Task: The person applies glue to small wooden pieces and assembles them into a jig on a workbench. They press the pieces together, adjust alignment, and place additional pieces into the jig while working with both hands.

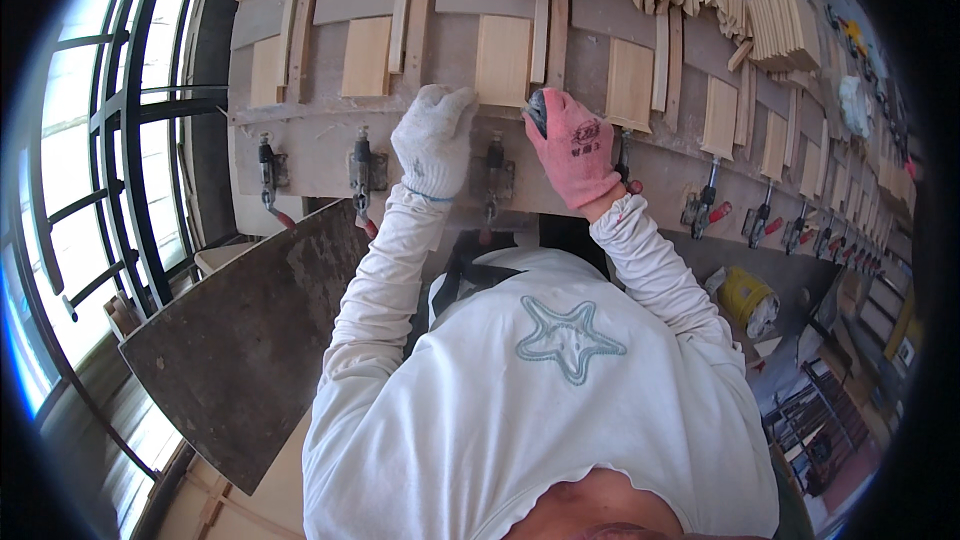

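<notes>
A flat wooden panel lies on the workbench jig in front of me, its near end between my two hands. My left hand, in a white knit glove, is at the panel's near left corner with its fingers curled. My right hand, in a pink glove bearing writing, is by the near right corner. A dark grey surface shows at its thumb side; I cannot tell whether that is glove coating or a held thing. The fingertips of both hands are hidden. Between my wrists a toggle clamp is mounted on the bench edge.
Similar panels lie between wooden strips along the bench. Several red-handled toggle clamps line its front edge. Stacked slats stand at the far right. A dark board is at my left, a yellow container below right.
</notes>
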The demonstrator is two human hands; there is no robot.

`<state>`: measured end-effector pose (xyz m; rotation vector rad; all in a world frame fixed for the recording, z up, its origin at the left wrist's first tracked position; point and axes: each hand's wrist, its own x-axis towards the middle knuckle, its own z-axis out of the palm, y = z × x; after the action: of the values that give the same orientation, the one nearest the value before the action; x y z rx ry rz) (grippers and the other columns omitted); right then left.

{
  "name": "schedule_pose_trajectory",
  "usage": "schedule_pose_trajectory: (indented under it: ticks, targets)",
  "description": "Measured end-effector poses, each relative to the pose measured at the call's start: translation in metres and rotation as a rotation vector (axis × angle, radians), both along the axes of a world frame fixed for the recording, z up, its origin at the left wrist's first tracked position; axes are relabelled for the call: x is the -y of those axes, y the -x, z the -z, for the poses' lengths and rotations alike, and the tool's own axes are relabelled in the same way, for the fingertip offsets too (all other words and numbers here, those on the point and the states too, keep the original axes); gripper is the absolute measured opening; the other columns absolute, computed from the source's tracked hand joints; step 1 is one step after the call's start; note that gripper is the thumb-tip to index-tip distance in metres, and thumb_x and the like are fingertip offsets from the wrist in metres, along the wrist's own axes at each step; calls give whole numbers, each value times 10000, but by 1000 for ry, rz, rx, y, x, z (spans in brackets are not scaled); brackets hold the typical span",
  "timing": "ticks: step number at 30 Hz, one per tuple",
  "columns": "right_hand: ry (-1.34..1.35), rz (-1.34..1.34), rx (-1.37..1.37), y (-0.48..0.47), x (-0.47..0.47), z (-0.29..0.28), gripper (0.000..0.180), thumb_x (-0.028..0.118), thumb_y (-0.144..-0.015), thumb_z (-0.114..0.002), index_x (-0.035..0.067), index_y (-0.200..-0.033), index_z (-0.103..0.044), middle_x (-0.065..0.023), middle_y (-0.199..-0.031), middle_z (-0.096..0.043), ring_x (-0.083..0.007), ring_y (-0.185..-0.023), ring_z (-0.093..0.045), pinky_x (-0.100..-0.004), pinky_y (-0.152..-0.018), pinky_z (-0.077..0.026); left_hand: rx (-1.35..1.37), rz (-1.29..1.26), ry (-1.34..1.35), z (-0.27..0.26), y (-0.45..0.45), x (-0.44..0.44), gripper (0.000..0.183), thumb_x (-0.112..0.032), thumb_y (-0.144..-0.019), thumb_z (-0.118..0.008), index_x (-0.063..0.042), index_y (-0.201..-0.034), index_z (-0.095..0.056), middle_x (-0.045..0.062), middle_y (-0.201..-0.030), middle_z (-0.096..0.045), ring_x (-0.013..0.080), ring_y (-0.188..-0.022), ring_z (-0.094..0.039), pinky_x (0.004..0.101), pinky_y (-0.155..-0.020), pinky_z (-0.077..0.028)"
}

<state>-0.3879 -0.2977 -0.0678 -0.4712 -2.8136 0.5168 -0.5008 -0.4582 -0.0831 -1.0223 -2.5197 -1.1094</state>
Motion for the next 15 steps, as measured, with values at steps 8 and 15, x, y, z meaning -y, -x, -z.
schedule_pose_trajectory:
  ticks: [8, 15]
  targets:
    - [-6, -9, -39, -1, -1, 2, 287, 237, -914, -729, 57, -1077, -577, -131, -959, -677, -321, -854, -708, -415, -693, -579, 21, 32, 10, -2, 3, 2, 191, -82, -802, -804, -105, -988, -768, 94, -933, -684, 285, -850, -704, 351, -731, -560]
    - [34, -6, -28, 0, 1, -6, 320, 244, -913, -735, 54, -1125, -588, -148, -993, -688, -341, -881, -709, -418, -721, -579, 61, 37, 21, -5, 4, 2, 208, -80, -810, -799, -104, -1012, -752, 99, -978, -690, 299, -895, -702, 357, -759, -563]
